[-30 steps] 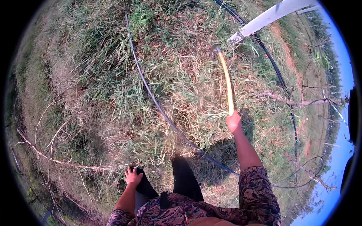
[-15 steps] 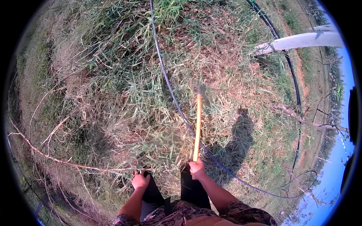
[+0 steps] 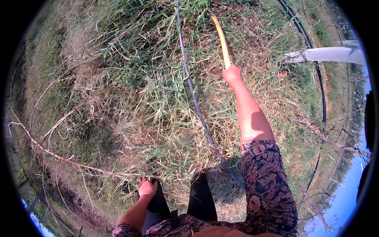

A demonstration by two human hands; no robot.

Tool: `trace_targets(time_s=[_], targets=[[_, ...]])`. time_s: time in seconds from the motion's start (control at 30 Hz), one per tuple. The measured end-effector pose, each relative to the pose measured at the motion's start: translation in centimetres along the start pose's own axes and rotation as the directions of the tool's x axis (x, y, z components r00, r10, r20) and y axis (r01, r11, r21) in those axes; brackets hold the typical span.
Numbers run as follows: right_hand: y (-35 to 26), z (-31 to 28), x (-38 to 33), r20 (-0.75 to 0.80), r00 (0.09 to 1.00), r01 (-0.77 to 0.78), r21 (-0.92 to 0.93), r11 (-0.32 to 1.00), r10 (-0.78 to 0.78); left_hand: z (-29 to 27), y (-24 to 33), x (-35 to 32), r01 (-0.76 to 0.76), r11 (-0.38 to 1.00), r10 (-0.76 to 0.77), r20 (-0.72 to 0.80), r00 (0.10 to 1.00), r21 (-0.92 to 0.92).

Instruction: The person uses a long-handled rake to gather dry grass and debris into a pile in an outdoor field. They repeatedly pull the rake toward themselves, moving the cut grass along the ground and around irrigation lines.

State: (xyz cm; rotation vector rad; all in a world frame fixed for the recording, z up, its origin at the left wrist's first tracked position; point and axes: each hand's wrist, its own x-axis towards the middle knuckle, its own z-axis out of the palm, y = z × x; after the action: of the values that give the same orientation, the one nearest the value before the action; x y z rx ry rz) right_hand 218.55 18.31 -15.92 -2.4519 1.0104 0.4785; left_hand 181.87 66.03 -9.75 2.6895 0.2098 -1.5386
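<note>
My right hand [image 3: 232,74] is closed round the lower end of a curved yellow wooden handle [image 3: 222,39], arm stretched far forward. The tool's dark head, at the handle's far end, is too hidden among the grass to tell its kind. My left hand [image 3: 146,187] lies on my left knee, fingers spread, holding nothing. Cut and standing grass [image 3: 158,91] covers the ground in front of me. A dark hose [image 3: 194,96] runs through it, left of my right hand and apart from it.
Bare branches [image 3: 59,156] lie at the left, one reaching close to my left hand. On the right are a pale trunk-like post [image 3: 323,55], black hoses [image 3: 319,77] and a dry branch [image 3: 327,138]. My dark-trousered right leg [image 3: 201,197] stands below.
My right hand has swung forward and slightly right with the wooden-handled tool, from beside my right knee to the far grass. The left hand stays on the knee. The view has shifted slightly.
</note>
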Motion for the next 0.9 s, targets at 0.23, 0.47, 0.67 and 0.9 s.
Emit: trace_targets(time_s=[0.23, 0.47, 0.67, 0.9], targets=[[13.1, 7.8, -23.3, 0.215, 0.949, -0.267, 0.161, 0.95, 0.23, 0.2, -1.6, -1.4, 0.119, 0.993, -0.117, 0.071, 0.991, -0.016], [13.3, 3.0, -15.1, 0.065, 0.998, 0.001, -0.106, 0.994, 0.006, 1.2, -1.1, -0.8, 0.057, 0.996, -0.056, 0.017, 0.998, -0.062], [0.9, -2.1, -3.7, 0.093, 0.996, 0.031, -0.253, 0.967, -0.007, 0.3, -0.3, 0.3, 0.058, 0.996, -0.058, 0.005, 0.998, -0.067], [25.3, 4.1, -26.2, 0.099, 0.989, -0.082, -0.229, 0.97, 0.107, 0.0, -0.5, -0.4, 0.022, 0.995, -0.029, -0.077, 0.997, -0.095]])
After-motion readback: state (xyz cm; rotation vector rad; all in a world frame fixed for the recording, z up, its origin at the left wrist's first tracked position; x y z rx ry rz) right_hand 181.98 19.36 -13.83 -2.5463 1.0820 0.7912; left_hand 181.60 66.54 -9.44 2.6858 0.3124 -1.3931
